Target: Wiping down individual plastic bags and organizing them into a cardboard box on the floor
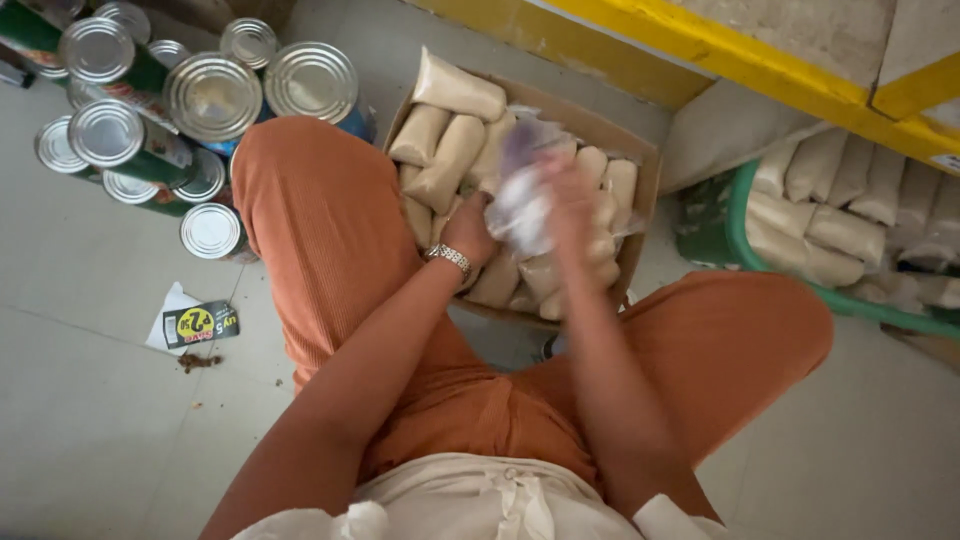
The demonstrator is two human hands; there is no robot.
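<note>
I sit on the floor in orange trousers, with an open cardboard box (640, 160) of pale beige filled packets (455, 92) between my knees. My left hand (468, 228), a metal watch on its wrist, is over the box and grips the lower edge of a crumpled clear plastic wrap (520, 205). My right hand (570, 195) is blurred with motion and holds the same wrap from the right side. The wrap hangs just above the packets in the box's middle.
Several large tin cans (212, 97) stand and lie in a cluster at the upper left. A small printed label (200, 324) lies on the tiled floor by my left knee. A green basket (735, 235) of similar packets sits at right, under a yellow shelf frame (700, 45).
</note>
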